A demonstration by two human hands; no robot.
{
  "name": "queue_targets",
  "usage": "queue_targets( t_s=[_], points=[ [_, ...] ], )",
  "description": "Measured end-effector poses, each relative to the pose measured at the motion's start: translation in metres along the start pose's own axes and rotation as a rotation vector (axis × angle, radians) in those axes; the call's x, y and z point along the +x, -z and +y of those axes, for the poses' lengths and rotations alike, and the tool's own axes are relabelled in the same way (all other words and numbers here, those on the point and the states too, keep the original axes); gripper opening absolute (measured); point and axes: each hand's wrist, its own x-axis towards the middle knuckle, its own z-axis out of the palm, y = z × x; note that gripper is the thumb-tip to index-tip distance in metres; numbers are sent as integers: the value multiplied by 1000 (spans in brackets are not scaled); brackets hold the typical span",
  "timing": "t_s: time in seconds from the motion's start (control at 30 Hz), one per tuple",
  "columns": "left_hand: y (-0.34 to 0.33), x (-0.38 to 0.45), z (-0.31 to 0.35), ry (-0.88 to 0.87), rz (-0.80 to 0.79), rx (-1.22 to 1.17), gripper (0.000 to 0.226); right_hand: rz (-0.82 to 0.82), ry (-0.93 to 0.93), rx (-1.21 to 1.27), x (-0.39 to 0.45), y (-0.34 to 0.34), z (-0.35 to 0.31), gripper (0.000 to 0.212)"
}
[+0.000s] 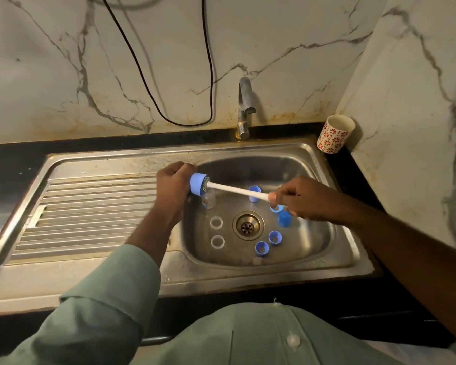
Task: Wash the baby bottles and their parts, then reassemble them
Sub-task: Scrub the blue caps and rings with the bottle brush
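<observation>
in the steel sink basin (313, 180), two white plastic rings (216, 231) lay left of the round metal drain (247, 225); two blue plastic caps (267, 243) lay right of it, the curved metal tap (244, 106) behind.

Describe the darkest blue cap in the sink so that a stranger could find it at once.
Look in the steel sink basin, right of the drain. Just under the right hand lies a blue cap. Unlike the paler caps near it, which show open hollows, it is deep blue and shows its closed, domed side.
</observation>
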Motion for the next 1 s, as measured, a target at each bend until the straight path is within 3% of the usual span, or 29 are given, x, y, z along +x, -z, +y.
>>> queue_targets(
  t_s=[0.1,0.2,0.27,0.37,0.5,0.6,0.77,0.9,1.0],
  points=[
    [-4,1,8,-36,-12,14,14,104,46,-123,-3,-20,4,33],
    [1,3,10,-24,47,-99,15,83,118,-204,-11,-24,7,40],
    [-1,-2,4,-7,10,-25,15,99,112,-238,-6,-13,5,35],
    [-2,-6,-4,6,-24,87,15,119,20,-233,-3,-23,6,34],
    [5,-2,-2,-7,14,-60,18,77,35,-235,-20,-35,3,38],
    [0,-8,-9,-15,-50,-133,22,192,-16,-91,-15,-26,0,32],
    [6,2,-11,6,-23,-120,20,-28,-178,123,-23,-49,-4,28],
    [-3,-6,-23,40,-67,-182,16,241,15,-473,-14,-12,-7,33],
    [0,3,-20,77,6,-183,20,155,75,-392,-14,-13,-10,32]
  ],
)
